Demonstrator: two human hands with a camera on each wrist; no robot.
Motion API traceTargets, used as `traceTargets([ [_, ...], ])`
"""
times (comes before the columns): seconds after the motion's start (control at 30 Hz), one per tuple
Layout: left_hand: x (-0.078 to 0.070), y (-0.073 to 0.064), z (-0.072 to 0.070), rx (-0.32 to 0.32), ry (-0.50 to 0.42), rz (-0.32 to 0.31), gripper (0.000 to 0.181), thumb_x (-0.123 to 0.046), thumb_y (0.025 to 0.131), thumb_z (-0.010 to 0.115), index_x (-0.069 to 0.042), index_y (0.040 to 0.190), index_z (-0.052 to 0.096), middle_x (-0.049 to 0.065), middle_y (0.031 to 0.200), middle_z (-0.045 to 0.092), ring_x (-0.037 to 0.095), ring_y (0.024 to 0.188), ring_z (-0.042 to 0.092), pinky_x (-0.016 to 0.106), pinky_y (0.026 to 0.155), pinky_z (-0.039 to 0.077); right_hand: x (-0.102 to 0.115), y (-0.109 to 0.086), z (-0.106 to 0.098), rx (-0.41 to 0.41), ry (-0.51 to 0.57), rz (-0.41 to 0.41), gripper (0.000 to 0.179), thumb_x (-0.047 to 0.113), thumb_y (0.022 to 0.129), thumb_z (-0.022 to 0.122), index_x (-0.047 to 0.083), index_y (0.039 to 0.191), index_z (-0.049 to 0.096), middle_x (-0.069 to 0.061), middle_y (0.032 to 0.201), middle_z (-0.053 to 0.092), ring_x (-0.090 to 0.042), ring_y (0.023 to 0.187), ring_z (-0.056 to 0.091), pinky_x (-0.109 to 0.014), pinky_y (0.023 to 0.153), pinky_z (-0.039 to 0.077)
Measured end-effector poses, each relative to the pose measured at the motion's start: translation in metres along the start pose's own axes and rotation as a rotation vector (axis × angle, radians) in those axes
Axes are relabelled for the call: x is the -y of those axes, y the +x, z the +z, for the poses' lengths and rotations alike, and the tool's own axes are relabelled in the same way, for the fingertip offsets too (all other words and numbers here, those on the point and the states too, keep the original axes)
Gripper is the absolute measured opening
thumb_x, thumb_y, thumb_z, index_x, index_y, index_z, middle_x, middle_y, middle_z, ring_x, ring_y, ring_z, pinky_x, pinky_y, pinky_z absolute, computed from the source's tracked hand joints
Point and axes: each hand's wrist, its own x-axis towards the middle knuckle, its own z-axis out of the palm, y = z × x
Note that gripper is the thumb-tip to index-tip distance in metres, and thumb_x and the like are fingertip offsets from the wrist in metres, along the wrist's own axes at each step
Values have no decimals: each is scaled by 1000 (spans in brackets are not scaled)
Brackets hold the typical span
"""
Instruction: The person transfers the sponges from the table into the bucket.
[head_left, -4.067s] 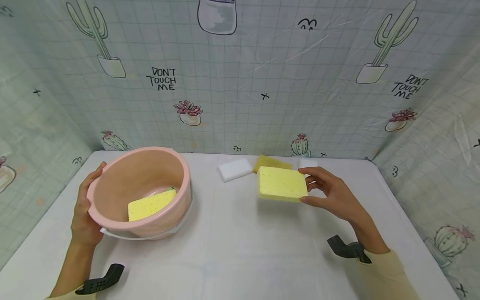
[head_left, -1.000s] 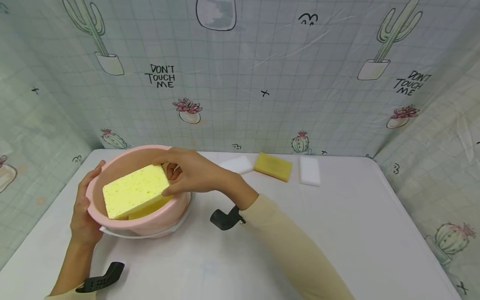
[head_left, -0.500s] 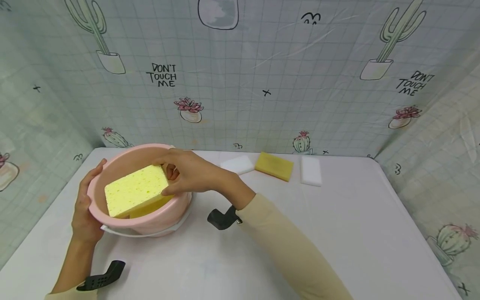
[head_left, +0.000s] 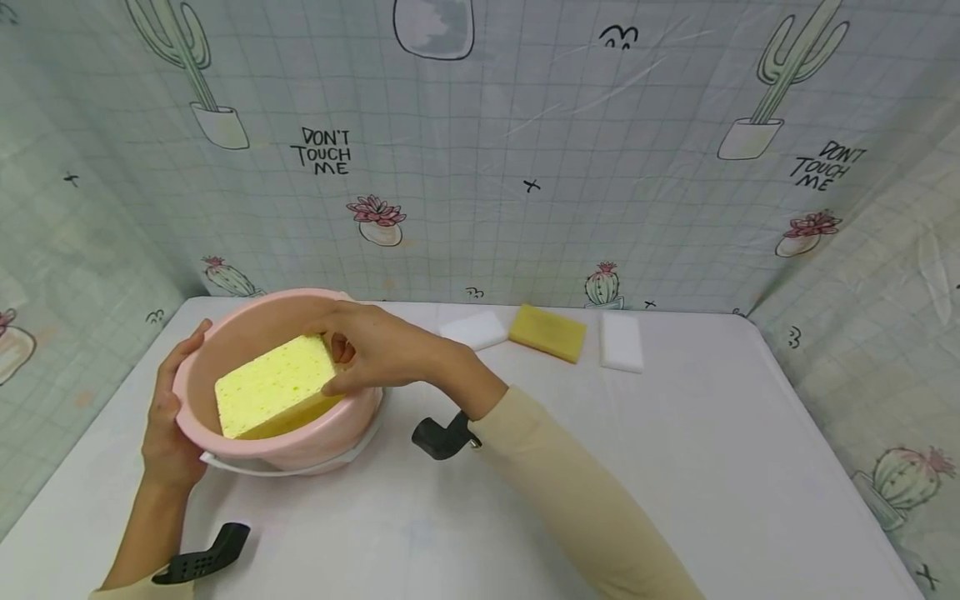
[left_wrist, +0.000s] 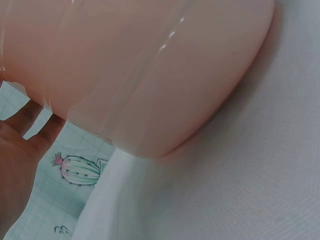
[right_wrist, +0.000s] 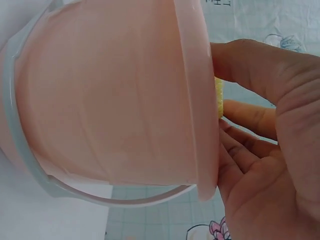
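Note:
A pink bucket [head_left: 315, 446] with a pale handle stands at the left of the white table. My left hand [head_left: 171, 417] holds its left side at the rim; in the left wrist view, the fingers [left_wrist: 50, 131] lie along the outer wall. My right hand [head_left: 375, 346] reaches over the right of the rim and pinches a bright yellow sponge [head_left: 273, 387] by its right end, thumb toward me. This sponge lies tilted within the bucket's mouth. Below it, the bucket's bottom is mostly hidden. In the right wrist view, only a sliver of the sponge [right_wrist: 219, 97] shows past the rim.
Along the table's back edge lie a white sponge [head_left: 474, 330], a darker yellow sponge [head_left: 547, 332] and another white sponge [head_left: 621, 342]. A patterned curtain [head_left: 480, 167] rises behind the table and along both sides.
My right hand has carried the bright yellow sponge from the table's right-middle to the bucket, and in the last second lowered it slightly deeper. It now covers the sponge seen inside earlier. My left hand stays put.

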Motion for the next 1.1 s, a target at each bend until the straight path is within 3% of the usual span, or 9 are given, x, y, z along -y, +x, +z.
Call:
traceTargets([
  [0.33, 1, -2, -1, 1, -10, 4, 59, -23, 92, 40, -7, 148, 30, 8, 157, 15, 21, 140, 20, 24, 103, 36, 3, 1, 0, 24, -15, -1, 31, 32, 91, 66, 11, 110, 52, -1, 83, 53, -7, 77, 50, -14, 69, 43],
  [0.67, 1, -2, -1, 2, -5, 6, 59, -23, 92, 41, -7, 148, 30, 8, 157, 15, 21, 140, 22, 23, 101, 38, 2, 1, -1, 23, -58, 7, 35, 31, 93, 62, 11, 120, 52, 0, 86, 54, -7, 77, 50, -15, 69, 42],
  [0.9, 1, -2, -2, 35, -48, 15, 57, -22, 93, 37, -7, 148, 29, 8, 158, 14, 21, 140, 22, 24, 104, 35, 2, -3, -2, 17, -87, 46, 51, 32, 94, 60, 12, 140, 48, 5, 125, 49, -6, 89, 50, -13, 76, 41],
  [1.1, 1, -1, -2, 35, -47, 18, 57, -22, 93, 37, -7, 148, 29, 8, 158, 14, 21, 140, 23, 24, 103, 36, 0, -12, -3, -66, -58, 6, 42, 23, 94, 60, 12, 135, 54, 5, 114, 53, -6, 88, 52, -12, 76, 42],
])
